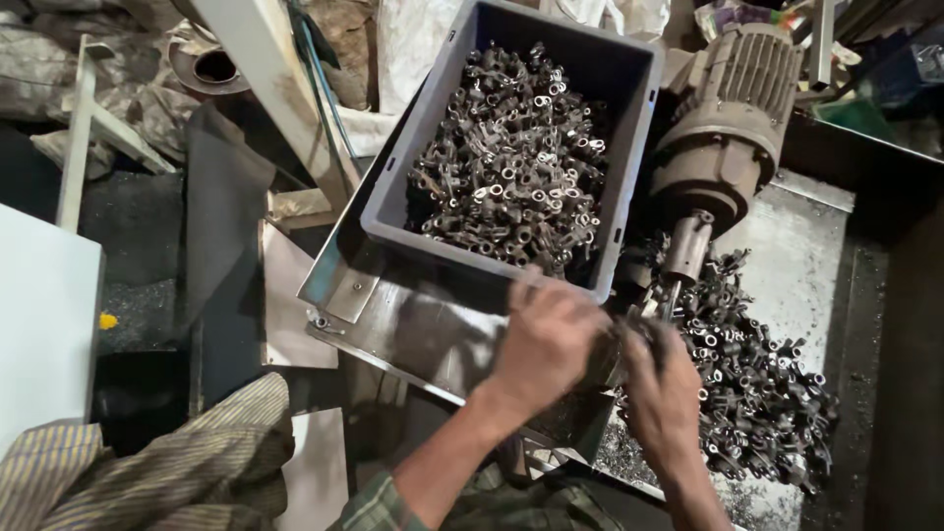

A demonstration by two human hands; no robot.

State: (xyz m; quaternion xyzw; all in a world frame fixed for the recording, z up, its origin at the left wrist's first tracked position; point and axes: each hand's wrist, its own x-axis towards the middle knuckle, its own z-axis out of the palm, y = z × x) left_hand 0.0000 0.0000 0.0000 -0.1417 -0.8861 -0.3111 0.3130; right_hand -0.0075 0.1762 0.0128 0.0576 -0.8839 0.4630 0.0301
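My left hand [547, 339] and my right hand [665, 385] meet just below the spindle [685, 248] of a grey electric motor [726, 123]. Both hands close around something small and dark between them, probably one of the metal parts; the object itself is mostly hidden by my fingers. A grey plastic crate [398, 187] heaped with several small dark metal fittings [511, 167] stands just beyond my left hand. A loose pile of the same fittings [757, 383] lies on the steel tray [796, 246] to the right of my right hand.
A slanted metal chute plate [393, 324] runs under the crate. A white panel [39, 324] is at the left, striped cloth [167, 462] at the lower left. Metal bars [265, 69] and scrap lie at the upper left.
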